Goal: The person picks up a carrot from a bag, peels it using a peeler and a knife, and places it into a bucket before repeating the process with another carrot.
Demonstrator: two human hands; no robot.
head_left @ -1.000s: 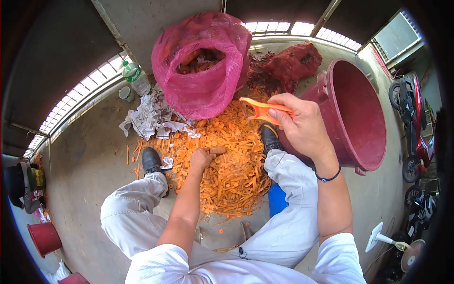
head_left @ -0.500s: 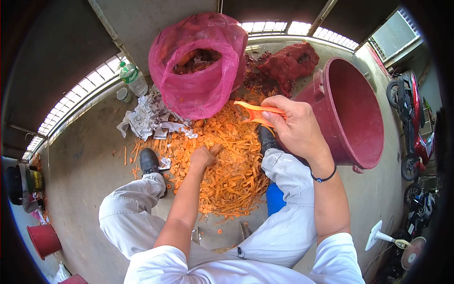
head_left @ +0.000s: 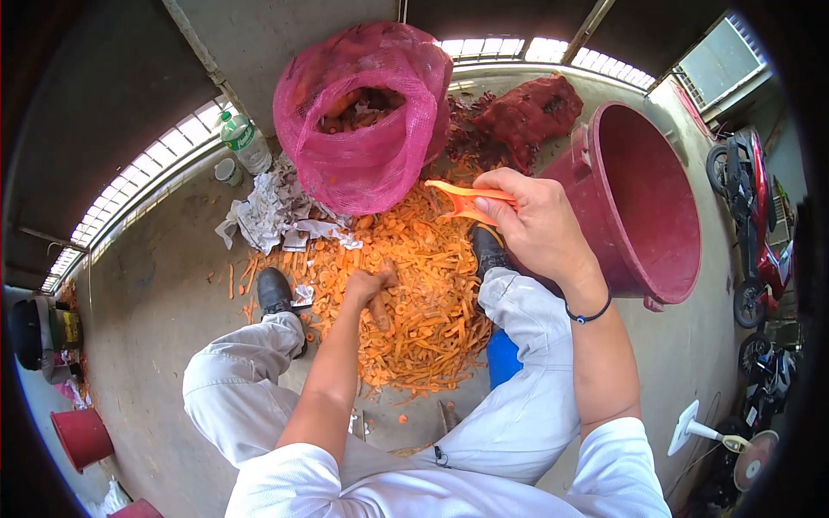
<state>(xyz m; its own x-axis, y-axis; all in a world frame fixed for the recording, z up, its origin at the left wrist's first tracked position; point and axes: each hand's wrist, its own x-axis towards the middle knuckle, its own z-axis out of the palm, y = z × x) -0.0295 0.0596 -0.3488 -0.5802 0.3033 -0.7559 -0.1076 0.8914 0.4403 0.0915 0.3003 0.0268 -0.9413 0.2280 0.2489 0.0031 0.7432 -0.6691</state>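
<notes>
Over the carrot-peel heap (head_left: 423,302) on the concrete floor (head_left: 155,293), between the person's shoes, the left hand (head_left: 367,287) is closed round a carrot (head_left: 381,309). Its long axis runs roughly toward the person, free end pointing down at the near edge of the heap. Carrot looks short, stubby, dull orange-brown; top part is hidden in the fist. Right hand (head_left: 540,229) is raised near the maroon tub (head_left: 643,203), fingers pinched on an orange peeler (head_left: 462,200), blade end pointing left toward the pink mesh sack (head_left: 363,121). Vs. 0.5 s ago: carrot then stuck up and right from the fist, now it's swung down; left hand has dropped slightly; right hand w/ peeler barely moved.
</notes>
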